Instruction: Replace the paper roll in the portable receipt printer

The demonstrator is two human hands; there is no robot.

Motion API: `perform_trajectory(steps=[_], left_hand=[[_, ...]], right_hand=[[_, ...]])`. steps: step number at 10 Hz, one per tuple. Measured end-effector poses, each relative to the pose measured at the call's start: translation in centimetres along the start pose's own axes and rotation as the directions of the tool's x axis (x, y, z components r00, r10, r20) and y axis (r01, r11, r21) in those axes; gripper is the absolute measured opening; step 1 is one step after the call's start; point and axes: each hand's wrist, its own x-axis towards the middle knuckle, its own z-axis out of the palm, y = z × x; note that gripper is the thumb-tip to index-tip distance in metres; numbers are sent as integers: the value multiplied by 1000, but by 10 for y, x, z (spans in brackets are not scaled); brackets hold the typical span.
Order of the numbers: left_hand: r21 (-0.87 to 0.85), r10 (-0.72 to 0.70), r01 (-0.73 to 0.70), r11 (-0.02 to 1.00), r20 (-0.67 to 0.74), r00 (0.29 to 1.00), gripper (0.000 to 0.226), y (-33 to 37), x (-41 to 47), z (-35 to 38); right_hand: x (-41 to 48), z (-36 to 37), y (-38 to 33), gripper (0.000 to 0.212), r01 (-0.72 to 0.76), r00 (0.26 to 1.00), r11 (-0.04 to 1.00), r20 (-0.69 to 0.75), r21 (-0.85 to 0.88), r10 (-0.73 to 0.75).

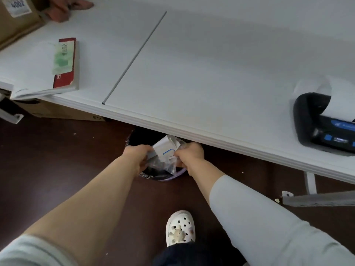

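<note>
Hands (141, 158) (190, 156) around white box (164, 150)

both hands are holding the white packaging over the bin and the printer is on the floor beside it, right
Not quite. The printer sits on the white table, not on the floor; the head view shows it. The left hand and right hand do hold the white packaging over the bin.

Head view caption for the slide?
Left hand and right hand hold white cardboard box over black-lined bin; black receipt printer sits on white table.
</note>
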Motion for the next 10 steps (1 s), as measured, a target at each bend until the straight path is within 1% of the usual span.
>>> perform_trajectory(steps=[1,2,3,4,5,6,7,8,9,10], left_hand=[[-11,-13,13,1000,-18,1000,10,0,13,-2],[-14,-17,18,1000,5,1000,19,0,24,-2],[11,-14,14,1000,-23,1000,4,3,27,2],[54,-5,7,998,-29,1000,10,7,23,4],[87,3,-2,996,-11,1000,13,10,9,8],[85,20,-24,996,39,999,6,15,-14,14],[95,58,-68,993,99,993,7,22,-47,22],[122,108,-129,984,161,981,7,30,-86,29],[118,163,-192,974,220,962,11,41,-128,39],[61,194,-220,974,289,938,16,44,-170,48]], right_hand=[[15,13,-3,37,11,1000,999,18,-33,-10],[11,17,-14,50,51,990,998,131,-38,-45],[6,11,-21,45,111,967,971,247,-211,-57],[-2,-1,-22,33,183,961,930,258,-318,-101],[-15,-16,-18,41,188,962,931,248,-312,-112],[-36,-35,-18,45,127,963,966,263,-224,-65],[-64,-60,-23,40,121,952,973,302,-197,-57],[-99,-92,-32,31,145,947,970,312,-196,-79],[-128,-127,-40,28,226,946,963,272,-150,-179],[-157,-164,-41,22,321,935,947,164,-5,-316]])
